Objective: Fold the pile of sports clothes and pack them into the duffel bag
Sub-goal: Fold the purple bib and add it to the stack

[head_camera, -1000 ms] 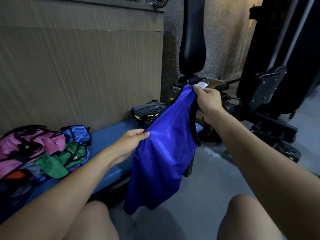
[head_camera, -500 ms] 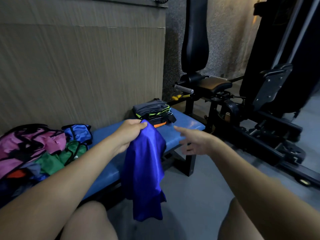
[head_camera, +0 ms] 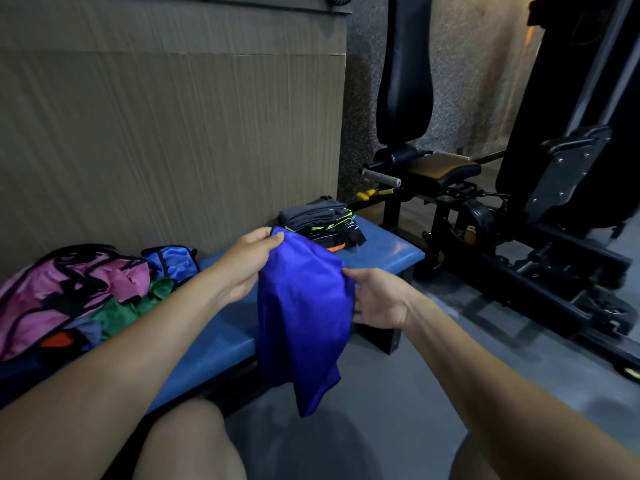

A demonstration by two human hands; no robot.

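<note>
both hands grip a blue garment (head_camera: pixel 304 317). the left hand (head_camera: pixel 247 263) pinches its top; the right hand (head_camera: pixel 375 299) holds its side, above the bench's (head_camera: pixel 221 344) front edge.

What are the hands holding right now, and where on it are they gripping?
A blue shirt. The left hand pinches its top corner; the right hand grips its right edge, a bit lower.

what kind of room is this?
Most likely a gym: a black weight machine with an upright back pad stands at right, and the blue padded bench carries sports clothes, a loose pile and a folded stack.
</note>
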